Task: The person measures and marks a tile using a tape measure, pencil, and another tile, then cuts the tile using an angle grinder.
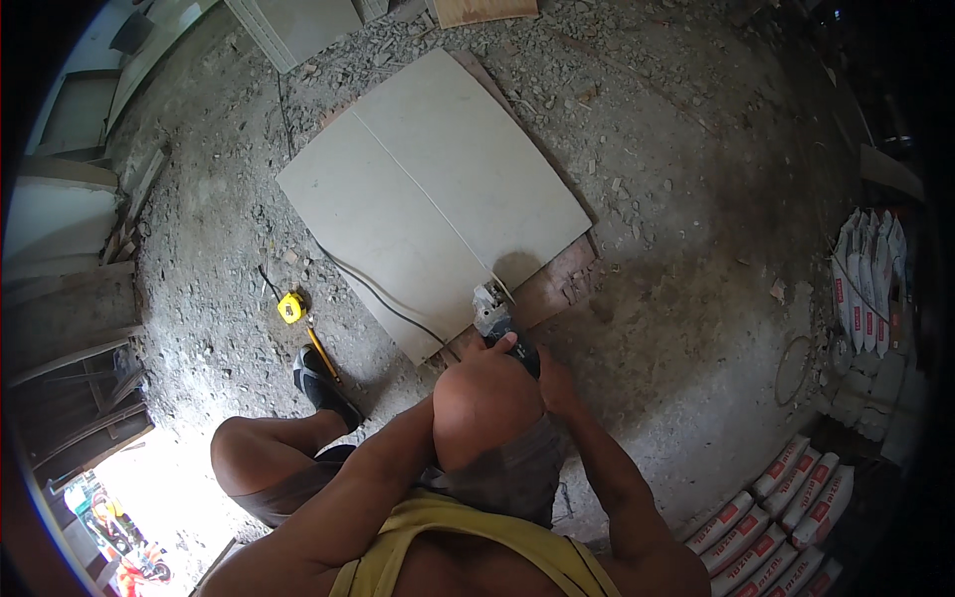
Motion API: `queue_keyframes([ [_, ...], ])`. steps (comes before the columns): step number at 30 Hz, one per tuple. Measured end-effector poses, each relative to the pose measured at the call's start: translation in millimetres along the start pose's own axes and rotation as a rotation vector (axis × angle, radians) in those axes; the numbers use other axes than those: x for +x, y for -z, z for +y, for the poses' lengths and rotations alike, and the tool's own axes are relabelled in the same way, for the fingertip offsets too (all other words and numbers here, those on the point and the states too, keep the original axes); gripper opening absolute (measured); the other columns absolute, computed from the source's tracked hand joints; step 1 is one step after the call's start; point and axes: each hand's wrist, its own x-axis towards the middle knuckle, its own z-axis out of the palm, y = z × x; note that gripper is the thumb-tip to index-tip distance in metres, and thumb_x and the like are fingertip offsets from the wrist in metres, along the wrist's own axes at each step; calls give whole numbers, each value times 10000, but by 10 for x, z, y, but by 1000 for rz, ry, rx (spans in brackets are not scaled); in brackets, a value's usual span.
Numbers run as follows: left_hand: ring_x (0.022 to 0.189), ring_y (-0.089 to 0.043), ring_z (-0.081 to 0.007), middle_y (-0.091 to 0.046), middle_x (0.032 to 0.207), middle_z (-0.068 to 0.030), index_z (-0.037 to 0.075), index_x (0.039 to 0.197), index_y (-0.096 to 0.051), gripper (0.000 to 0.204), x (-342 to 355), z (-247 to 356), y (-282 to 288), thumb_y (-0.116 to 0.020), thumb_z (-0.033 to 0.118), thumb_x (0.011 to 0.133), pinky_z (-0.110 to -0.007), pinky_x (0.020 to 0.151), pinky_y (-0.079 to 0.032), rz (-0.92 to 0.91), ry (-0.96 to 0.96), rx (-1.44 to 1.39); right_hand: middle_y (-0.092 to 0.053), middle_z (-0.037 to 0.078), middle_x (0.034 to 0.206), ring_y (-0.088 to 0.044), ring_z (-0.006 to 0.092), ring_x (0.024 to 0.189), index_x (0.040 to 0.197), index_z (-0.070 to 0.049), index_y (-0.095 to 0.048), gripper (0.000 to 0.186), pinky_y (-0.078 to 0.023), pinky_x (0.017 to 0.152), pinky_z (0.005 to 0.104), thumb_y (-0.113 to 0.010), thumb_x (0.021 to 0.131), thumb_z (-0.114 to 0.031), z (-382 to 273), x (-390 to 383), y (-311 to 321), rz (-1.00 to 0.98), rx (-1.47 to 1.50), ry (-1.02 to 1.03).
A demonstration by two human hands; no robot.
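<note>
Rubbly floor; grinder at pale board (grooved).

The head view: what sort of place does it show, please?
Probably a building or renovation site: rubble litters the rough floor, filled sacks are stacked at the lower right, and a power tool is held at the edge of a pale panel.
</note>
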Motion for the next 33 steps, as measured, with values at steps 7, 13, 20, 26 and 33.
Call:
queue_keyframes([
  [7,885,-670,-244,-689,1031,-123,-14,1264,-541,570,16,-85,17,-797,310,871,-407,776,-528,-7,-3,-37,-666,284,1083,-652,481,977,1402,-36,-407,855,-515,830,523,-776,746,-442,-5,-11,20,-19,10,2],
  [13,893,-668,-243,-687,1037,-124,-13,1267,-541,573,40,-142,25,-798,311,870,-407,785,-527,-36,8,-47,-666,284,1069,-648,489,976,1387,-48,-418,830,-512,820,533,-773,745,-437,-16,-57,48,-23,22,-31],
  [20,903,-665,-241,-685,1043,-124,-13,1270,-540,577,40,-178,6,-799,311,869,-408,795,-526,-46,16,-67,-664,297,1092,-651,483,994,1435,-27,-401,908,-511,844,524,-769,744,-489,64,-55,-5,-7,-22,-2],
  [26,911,-663,-240,-683,1049,-124,-12,1272,-539,580,37,-161,-24,-800,311,868,-408,803,-524,-52,15,-79,-660,304,1114,-654,479,1006,1459,-17,-380,948,-507,867,524,-765,741,-501,79,-65,12,-35,17,-34],
  [33,921,-660,-239,-680,1055,-124,-12,1275,-538,584,42,-150,-42,-801,312,867,-409,813,-523,-56,12,-98,-672,296,1085,-662,473,990,1484,-30,-363,972,-511,859,519,-759,741,-518,126,-70,-15,-16,-5,-16],
])
